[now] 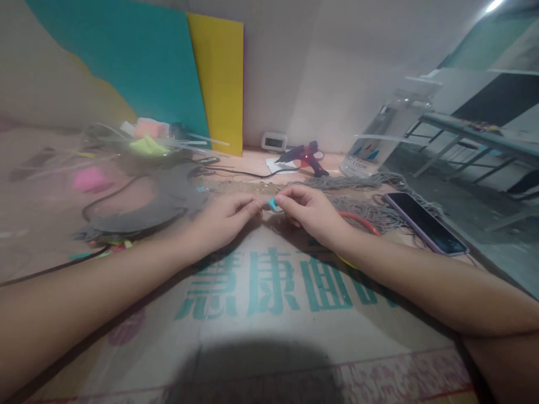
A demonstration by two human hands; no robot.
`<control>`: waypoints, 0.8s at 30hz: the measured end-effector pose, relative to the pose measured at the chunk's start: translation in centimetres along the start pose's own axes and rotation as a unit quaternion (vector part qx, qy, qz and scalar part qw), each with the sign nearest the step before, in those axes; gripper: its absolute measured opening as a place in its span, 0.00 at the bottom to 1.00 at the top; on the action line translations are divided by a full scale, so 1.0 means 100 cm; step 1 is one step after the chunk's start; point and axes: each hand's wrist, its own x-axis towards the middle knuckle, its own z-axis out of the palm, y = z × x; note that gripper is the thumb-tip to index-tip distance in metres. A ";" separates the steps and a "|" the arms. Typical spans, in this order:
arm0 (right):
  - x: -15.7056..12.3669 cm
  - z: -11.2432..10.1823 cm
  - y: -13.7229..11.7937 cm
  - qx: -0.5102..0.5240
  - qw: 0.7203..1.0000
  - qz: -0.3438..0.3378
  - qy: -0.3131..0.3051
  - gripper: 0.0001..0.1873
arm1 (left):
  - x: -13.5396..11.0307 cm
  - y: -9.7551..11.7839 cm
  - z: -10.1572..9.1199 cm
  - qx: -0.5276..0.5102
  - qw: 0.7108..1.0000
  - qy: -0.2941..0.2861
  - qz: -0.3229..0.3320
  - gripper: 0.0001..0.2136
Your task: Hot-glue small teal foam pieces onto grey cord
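Head view: a small blue piece [273, 204] is held over the printed board [379, 336], between the two hands. It is pinched by the thumb and finger of the right hand [309, 213], with almost no gap. The left hand [238, 214] is held just beside it, thumb and finger close together; it cannot be told if the piece is gripped by them too, as the tips are blurred. The step in hand looks like fingertip work on the piece. For the next move, a soft, steady pinch seems to be needed. The glue gun [306, 157], farther back, is not touched.
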 end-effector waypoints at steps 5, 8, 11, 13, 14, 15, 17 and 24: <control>-0.001 0.002 0.000 -0.060 0.997 -0.045 0.013 0.10 | -0.001 0.007 0.001 -0.011 0.999 0.011 -0.037 0.18; -0.002 0.002 -0.001 -0.096 0.994 -0.058 0.013 0.10 | -0.002 0.009 0.001 -0.001 0.998 0.014 -0.053 0.16; -0.002 0.002 -0.001 -0.109 0.992 -0.060 0.012 0.10 | -0.002 0.009 0.001 0.005 0.998 0.013 -0.054 0.15; -0.002 0.002 0.000 -0.111 0.992 -0.057 0.011 0.10 | -0.001 0.009 0.001 0.010 0.999 0.012 -0.049 0.13; -0.002 0.002 0.000 -0.111 0.992 -0.055 0.008 0.10 | -0.001 0.008 0.001 0.014 0.999 0.011 -0.048 0.13; -0.001 0.002 0.000 -0.111 0.992 -0.053 0.007 0.10 | -0.001 0.008 0.001 0.017 0.999 0.008 -0.045 0.12; -0.002 0.002 0.000 -0.109 0.993 -0.052 0.004 0.10 | -0.001 0.008 0.002 0.019 0.999 0.005 -0.041 0.12; -0.002 0.002 -0.002 -0.112 0.992 -0.054 0.007 0.11 | -0.001 0.008 0.002 0.001 1.000 0.005 -0.025 0.14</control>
